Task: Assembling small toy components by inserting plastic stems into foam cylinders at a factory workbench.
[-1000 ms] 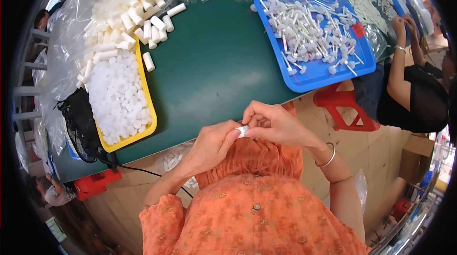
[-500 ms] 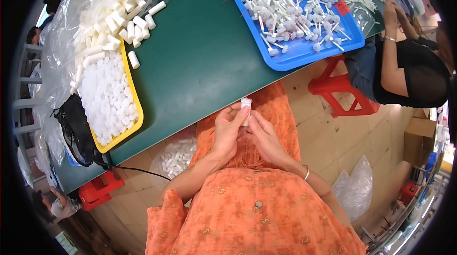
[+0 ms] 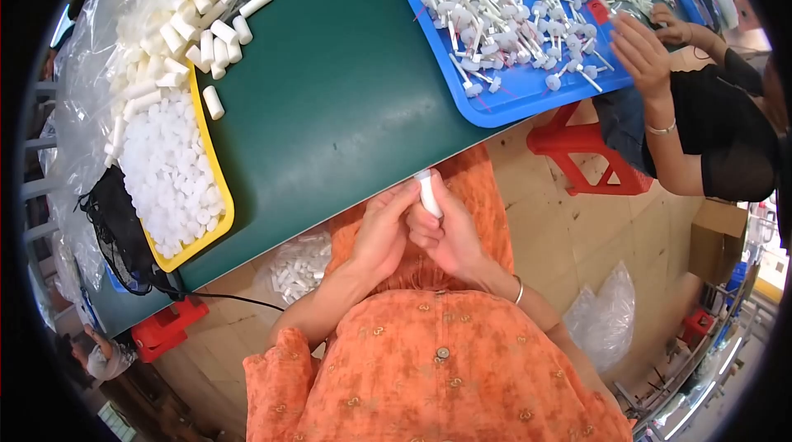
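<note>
Just off the table's front edge, above my lap, both hands meet around a small smooth white cylinder (image 3: 428,196). It is tilted slightly, its upper end toward the table. My right hand (image 3: 454,236) wraps it, with the thumb and curled fingers along its right side and lower end. The fingertips of my left hand (image 3: 381,231) press at its upper left side. What lies under the fingers is hidden. Left of my hands stands a yellow tray (image 3: 216,182) of small white caps. At the back right, a blue tray (image 3: 495,112) holds white sticks with round translucent discs and thin red wires.
White foam-like cylinders (image 3: 213,46) spill from a clear plastic bag behind the yellow tray. A black mesh pouch (image 3: 115,219) lies beside it. At right, a co-worker's hand (image 3: 643,54) reaches over the blue tray's edge, above a red stool (image 3: 577,153). A cardboard box (image 3: 716,236) sits beyond.
The white cylinder has turned in my hands, and the red wire at its top no longer shows. My right fingers have curled around it. The co-worker's hand has moved over the blue tray's edge.
</note>
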The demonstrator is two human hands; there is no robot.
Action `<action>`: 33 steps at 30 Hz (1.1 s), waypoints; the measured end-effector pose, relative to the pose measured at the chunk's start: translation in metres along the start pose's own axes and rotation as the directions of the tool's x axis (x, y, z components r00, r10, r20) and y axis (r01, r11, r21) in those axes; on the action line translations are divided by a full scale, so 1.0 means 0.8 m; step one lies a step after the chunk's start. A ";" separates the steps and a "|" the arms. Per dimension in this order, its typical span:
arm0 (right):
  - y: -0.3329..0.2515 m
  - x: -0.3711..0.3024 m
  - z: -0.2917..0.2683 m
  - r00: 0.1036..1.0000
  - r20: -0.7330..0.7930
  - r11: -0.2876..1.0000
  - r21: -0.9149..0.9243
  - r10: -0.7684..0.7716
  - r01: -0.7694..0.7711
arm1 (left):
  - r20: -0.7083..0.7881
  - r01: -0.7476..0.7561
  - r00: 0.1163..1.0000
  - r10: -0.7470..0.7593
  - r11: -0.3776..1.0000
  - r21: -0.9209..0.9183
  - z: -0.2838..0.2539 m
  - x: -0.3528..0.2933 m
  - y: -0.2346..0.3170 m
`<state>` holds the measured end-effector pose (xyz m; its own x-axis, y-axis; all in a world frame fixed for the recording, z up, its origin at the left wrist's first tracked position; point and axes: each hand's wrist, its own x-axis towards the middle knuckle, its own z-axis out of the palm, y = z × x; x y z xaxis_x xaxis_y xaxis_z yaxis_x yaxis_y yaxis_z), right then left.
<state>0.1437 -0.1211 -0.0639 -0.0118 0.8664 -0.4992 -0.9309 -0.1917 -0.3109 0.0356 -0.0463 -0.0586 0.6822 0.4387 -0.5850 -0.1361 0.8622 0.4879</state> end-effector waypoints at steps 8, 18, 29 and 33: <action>0.002 -0.012 -0.005 0.999 -0.021 0.988 -0.148 0.049 -0.051 | -0.097 -0.080 0.992 0.083 0.996 0.036 0.010 -0.010 0.001; 0.001 -0.006 -0.003 0.998 0.017 0.990 -0.127 0.069 -0.066 | -0.126 -0.030 0.991 0.033 0.999 0.030 0.004 -0.006 -0.002; -0.002 -0.008 -0.002 0.988 0.085 0.990 0.055 0.129 -0.134 | -0.053 -0.063 0.996 0.071 0.989 0.131 -0.013 -0.012 0.002; -0.027 -0.015 -0.031 0.986 0.139 0.655 -0.737 -0.095 0.167 | 0.019 -0.110 0.994 0.108 0.980 0.168 -0.005 -0.028 0.009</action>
<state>0.1727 -0.1387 -0.0716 0.0257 0.9365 -0.3498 -0.3427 -0.3205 -0.8831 0.0168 -0.0489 -0.0448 0.6768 0.5244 -0.5167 -0.0877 0.7543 0.6506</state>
